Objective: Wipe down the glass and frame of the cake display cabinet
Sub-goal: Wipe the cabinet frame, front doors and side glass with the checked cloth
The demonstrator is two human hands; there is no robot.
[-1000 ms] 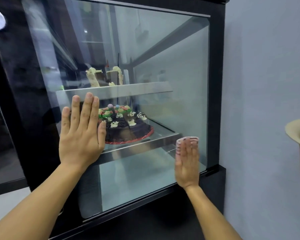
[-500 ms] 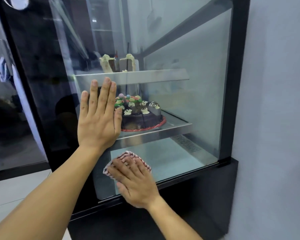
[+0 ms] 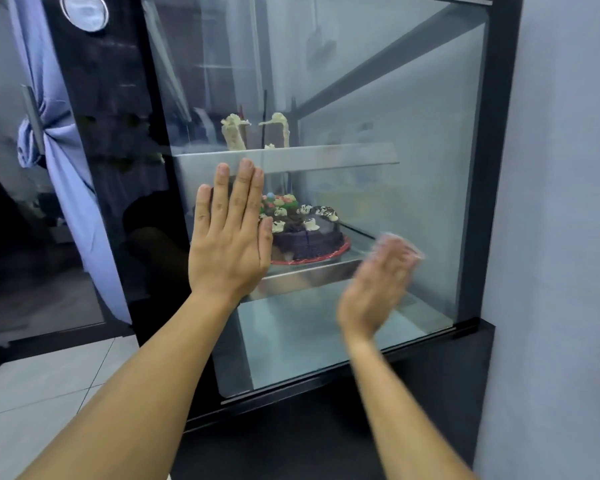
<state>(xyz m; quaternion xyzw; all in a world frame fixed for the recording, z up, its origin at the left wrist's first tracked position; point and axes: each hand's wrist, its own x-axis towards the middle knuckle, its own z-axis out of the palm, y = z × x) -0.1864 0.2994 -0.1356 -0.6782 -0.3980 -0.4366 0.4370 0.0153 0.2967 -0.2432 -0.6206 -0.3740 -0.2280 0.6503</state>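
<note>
Where hands (image 3: 231, 237) press, glass (image 3: 378, 116) hazy

My right hand (image 3: 378, 282) is smeared by motion blur; its finger outlines cannot be separated. The cloth (image 3: 400, 242) under it shows only as a pale blurred edge past my fingertips, pattern unreadable. My left hand (image 3: 231, 237) covers the left part of the chocolate cake (image 3: 307, 233). Both my forearms are cut off by the bottom edge. The cabinet frame (image 3: 496, 168) runs out of view at the top. The upper-shelf cake pieces (image 3: 236, 133) are too small to identify.
</note>
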